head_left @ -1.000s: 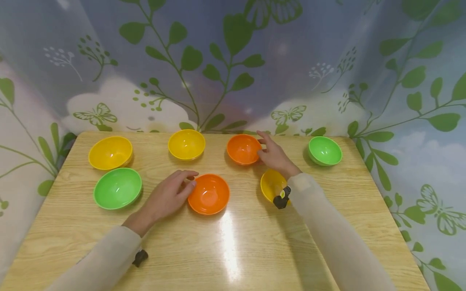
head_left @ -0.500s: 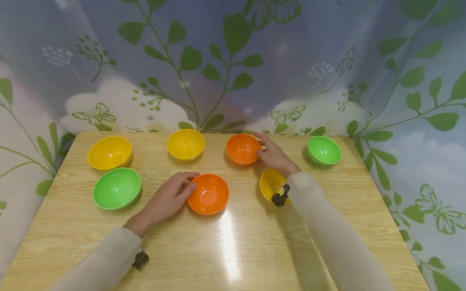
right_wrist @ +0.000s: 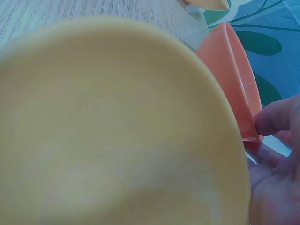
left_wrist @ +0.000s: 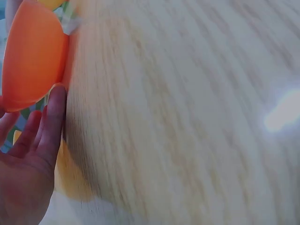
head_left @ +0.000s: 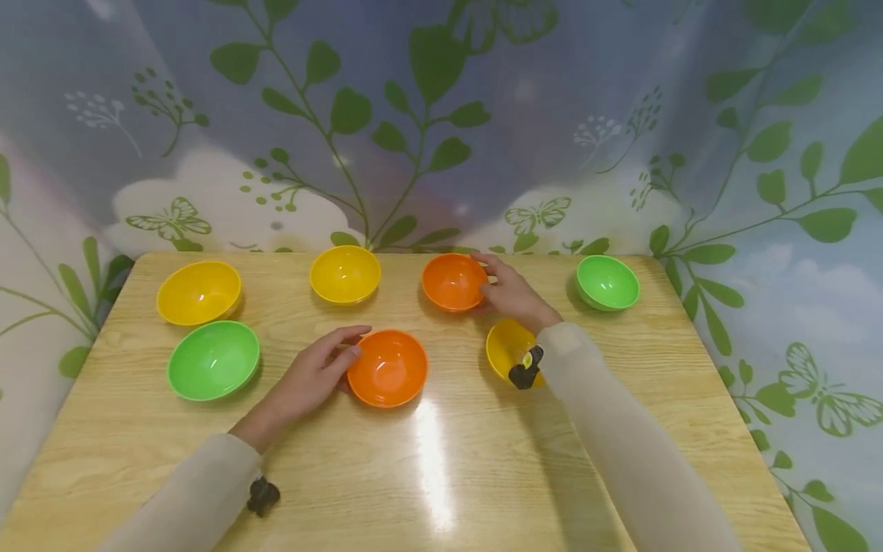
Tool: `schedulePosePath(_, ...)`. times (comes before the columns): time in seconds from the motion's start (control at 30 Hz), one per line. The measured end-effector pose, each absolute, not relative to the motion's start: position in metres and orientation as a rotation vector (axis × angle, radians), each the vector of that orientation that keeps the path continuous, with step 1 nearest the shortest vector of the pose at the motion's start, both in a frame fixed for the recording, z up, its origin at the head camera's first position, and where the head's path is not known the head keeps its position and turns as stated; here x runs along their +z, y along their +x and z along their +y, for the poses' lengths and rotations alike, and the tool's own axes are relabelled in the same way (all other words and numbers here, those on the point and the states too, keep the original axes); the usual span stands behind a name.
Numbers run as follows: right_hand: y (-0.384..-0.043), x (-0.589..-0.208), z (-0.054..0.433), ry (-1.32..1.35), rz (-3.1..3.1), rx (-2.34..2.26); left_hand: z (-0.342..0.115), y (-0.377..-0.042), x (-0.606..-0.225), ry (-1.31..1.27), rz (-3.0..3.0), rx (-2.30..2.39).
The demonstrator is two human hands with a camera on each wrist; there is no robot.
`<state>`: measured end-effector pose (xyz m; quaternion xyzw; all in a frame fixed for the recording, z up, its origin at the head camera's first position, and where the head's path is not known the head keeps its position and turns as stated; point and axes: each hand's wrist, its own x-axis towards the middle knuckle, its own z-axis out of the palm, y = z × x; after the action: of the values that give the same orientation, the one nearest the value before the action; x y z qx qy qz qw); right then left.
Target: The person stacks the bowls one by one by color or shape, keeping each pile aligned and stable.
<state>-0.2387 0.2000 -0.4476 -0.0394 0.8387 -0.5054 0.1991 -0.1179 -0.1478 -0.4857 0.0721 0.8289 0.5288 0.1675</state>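
Note:
Two orange bowls stand on the wooden table. At the near orange bowl [head_left: 388, 369], my left hand [head_left: 312, 377] holds the left side, thumb over the rim and fingers along the outer wall, as the left wrist view shows. My right hand [head_left: 513, 291] grips the far orange bowl [head_left: 451, 284] at its right side. In the right wrist view the thumb [right_wrist: 276, 119] is on its rim, with a finger below against the outside. Under my right wrist is a yellow bowl [head_left: 507, 349], partly hidden by the sleeve and a black wrist device; it fills much of the right wrist view.
A yellow bowl [head_left: 345, 274] stands at the back, left of the far orange one. At the left, another yellow bowl [head_left: 200, 293] is close behind a green bowl [head_left: 214, 360]. A smaller green bowl [head_left: 608, 283] is at the back right. A leaf-patterned curtain [head_left: 441, 169] hangs behind the table [head_left: 359, 475].
The fingers of both hands have closed in slightly on the two orange bowls. The whole head view has shifted a little; the bowls keep their places on the table.

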Motion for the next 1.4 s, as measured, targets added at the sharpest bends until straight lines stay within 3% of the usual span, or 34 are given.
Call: schedulePosePath(1.4, -0.222, -0.423, 0.198, -0.193, 2.333, -1.541, -0.150, -0.116, -0.483, 0.072, 2.033, 1.754)
